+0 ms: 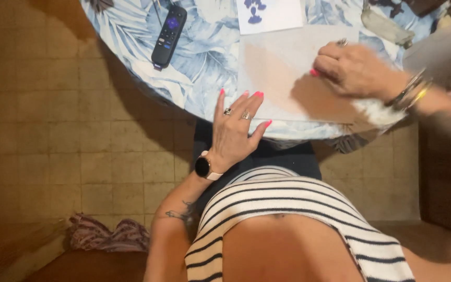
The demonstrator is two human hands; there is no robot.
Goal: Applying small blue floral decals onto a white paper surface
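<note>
My left hand lies flat with fingers spread at the near edge of a round table covered in a pale blue leaf-print cloth, its fingertips on the lower left corner of a large white sheet of paper. My right hand rests on the sheet's right side with fingers curled; it is blurred, and I cannot tell whether it grips anything. A black watch sits on my left wrist, bracelets on my right.
A black remote control lies on the cloth at the upper left. A smaller white sheet with blue blots lies beyond the large one. Tiled floor spreads to the left, with a striped cloth bundle near my seat.
</note>
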